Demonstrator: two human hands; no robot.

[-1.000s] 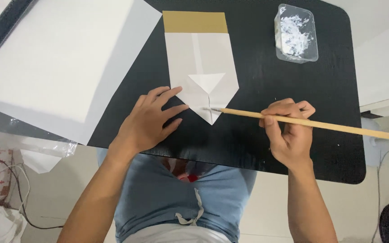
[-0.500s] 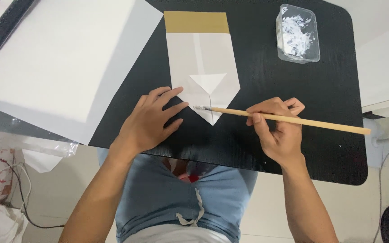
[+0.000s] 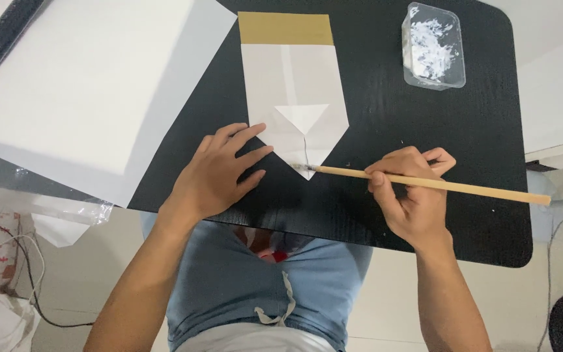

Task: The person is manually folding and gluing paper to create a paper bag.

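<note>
Your left hand [image 3: 219,173] lies flat, fingers spread on the folded paper's [image 3: 294,98] lower-left edge. Your right hand [image 3: 412,195] pinches a brush [image 3: 425,183], tip at the point; bare bench [image 3: 373,215] lies below.

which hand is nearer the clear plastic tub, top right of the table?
Right. The right hand sits below the tub, gripping the brush; the left hand lies farther away on the folded paper.

A home craft corner: small black counter [image 3: 386,215], big white paper sheets [image 3: 79,85], plastic bags [image 3: 8,261] and cables [image 3: 24,274] on the floor.
</note>
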